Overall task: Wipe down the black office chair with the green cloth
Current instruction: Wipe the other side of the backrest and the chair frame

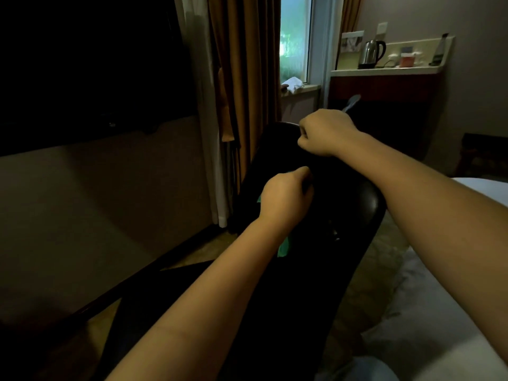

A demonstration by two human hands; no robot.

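Note:
The black office chair (pixel 365 204) fills the lower middle of the head view, its glossy back rim curving toward me. My left hand (pixel 286 199) is curled around the green cloth (pixel 283 247), and it presses the cloth against the chair's dark surface. Only small corners of the cloth show, beside and below my wrist. My right hand (pixel 324 133) sits farther away with its fingers curled, gripping the chair's far top edge. The room is dim and the chair's shape is hard to trace.
A white bed (pixel 439 312) lies at the right. A desk edge and dark TV screen (pixel 90 64) stand at the left. Curtains (pixel 244 78) and a window (pixel 295 37) are behind the chair. A kettle (pixel 371 53) sits on a counter at the back right.

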